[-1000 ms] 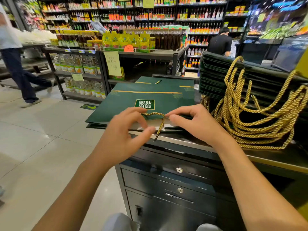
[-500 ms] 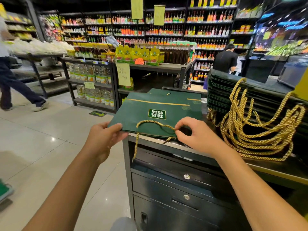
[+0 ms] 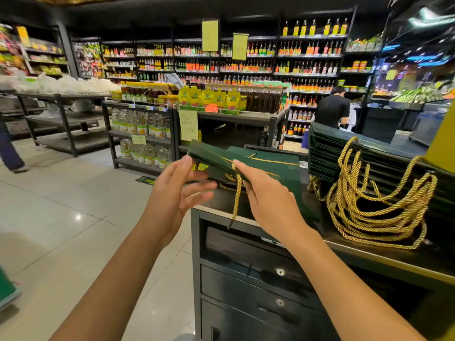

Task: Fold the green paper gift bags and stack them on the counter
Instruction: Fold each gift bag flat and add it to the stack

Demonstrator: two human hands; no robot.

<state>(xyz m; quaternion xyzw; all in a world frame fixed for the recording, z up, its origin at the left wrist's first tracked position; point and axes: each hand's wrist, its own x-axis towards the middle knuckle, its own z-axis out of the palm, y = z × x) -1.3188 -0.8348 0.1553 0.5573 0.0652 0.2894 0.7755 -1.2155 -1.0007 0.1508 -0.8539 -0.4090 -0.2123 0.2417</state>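
A flat dark green gift bag (image 3: 211, 157) with a gold line is raised off the counter and tilted, its far left corner high. My right hand (image 3: 268, 203) pinches its near edge where the gold rope handle (image 3: 236, 193) hangs down. My left hand (image 3: 174, 193) is at the bag's left end, thumb up by the edge and fingers stretched out beneath it, blurred. Another green bag (image 3: 280, 166) lies flat on the counter behind. A tall stack of folded green bags (image 3: 344, 148) stands at the right, its gold rope handles (image 3: 374, 207) spilling forward.
The dark counter (image 3: 384, 260) has a metal front edge and locked drawers (image 3: 248, 281) below. Tiled floor lies to the left. Shelving racks with bottles (image 3: 147, 129) stand beyond. A person in black (image 3: 332, 110) is at the back right, and someone's leg (image 3: 9, 153) is at the far left.
The top bag has come up off the counter and tilted. My left hand left the bag's left corner and now reaches under it. The rope handle now hangs straight down.
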